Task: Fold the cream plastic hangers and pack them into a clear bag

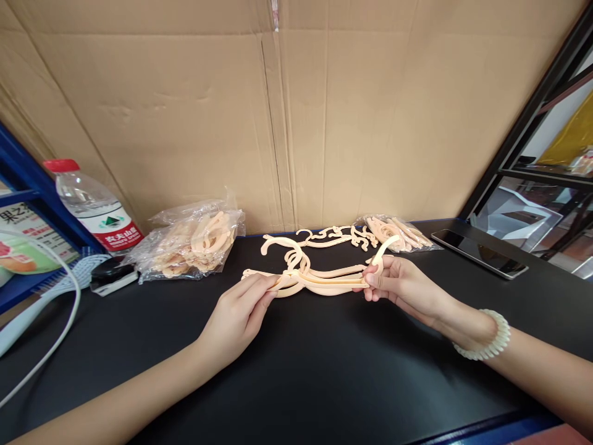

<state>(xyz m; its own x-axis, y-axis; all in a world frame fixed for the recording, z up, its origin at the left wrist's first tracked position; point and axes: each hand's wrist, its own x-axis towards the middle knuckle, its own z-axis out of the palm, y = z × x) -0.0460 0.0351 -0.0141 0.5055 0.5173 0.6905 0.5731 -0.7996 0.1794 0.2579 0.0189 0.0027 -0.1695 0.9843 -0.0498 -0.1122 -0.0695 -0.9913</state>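
My left hand [241, 315] pinches the left part of a peach-coloured plastic hanger [331, 285], its fingers closed near the curved middle. At the other end my right hand [405, 284], with a pale coiled band on the wrist, grips the hanger's right tip between thumb and fingers. A curved hook-like piece [385, 248] sticks up at the right fingers; whether it is joined to the hanger I cannot tell. Just behind lie more peach hangers [278, 241] with overlapping hooks, partly hidden by the held one. Farther back is a row of small peach hook pieces [333, 238].
Clear bags of peach parts stand at the back left [185, 244] and back right [401, 233]. A phone [479, 253] lies on the black tabletop [315, 371]. At left are a bottle [95, 204], a hairbrush [34, 306] and a white cable [69, 324]. Cardboard [370, 111] walls the back.
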